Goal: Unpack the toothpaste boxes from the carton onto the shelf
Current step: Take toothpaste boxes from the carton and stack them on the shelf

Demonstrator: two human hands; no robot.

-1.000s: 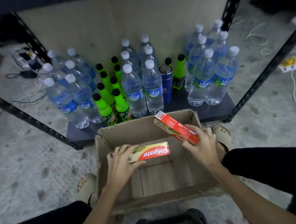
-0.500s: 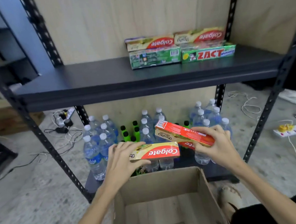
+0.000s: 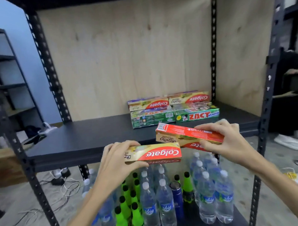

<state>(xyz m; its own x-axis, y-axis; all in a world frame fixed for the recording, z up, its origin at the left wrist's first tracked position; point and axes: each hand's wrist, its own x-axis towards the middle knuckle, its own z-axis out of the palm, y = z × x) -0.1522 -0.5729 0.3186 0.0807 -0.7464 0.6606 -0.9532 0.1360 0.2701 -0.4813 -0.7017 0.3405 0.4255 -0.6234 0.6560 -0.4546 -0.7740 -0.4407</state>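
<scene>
Fingers curled round a Colgate box (image 3: 153,153) in the left hand (image 3: 113,164), round another box (image 3: 187,136) in the right hand (image 3: 228,141), just off the shelf's (image 3: 84,138) front edge. Best kept level, slid in against the stacked boxes (image 3: 173,108) at the back right corner.

Left hand (image 3: 115,160) raised, fingers curled; right hand (image 3: 221,140) likewise

Stacked boxes (image 3: 173,108) on shelf (image 3: 84,138); bottles (image 3: 165,201) below.

Stockroom: black slotted-steel shelving racks (image 3: 47,64) w/ plywood backing (image 3: 128,50), clear plastic water bottles (image 3: 165,203) massed below, bare concrete floor (image 3: 16,209).
</scene>
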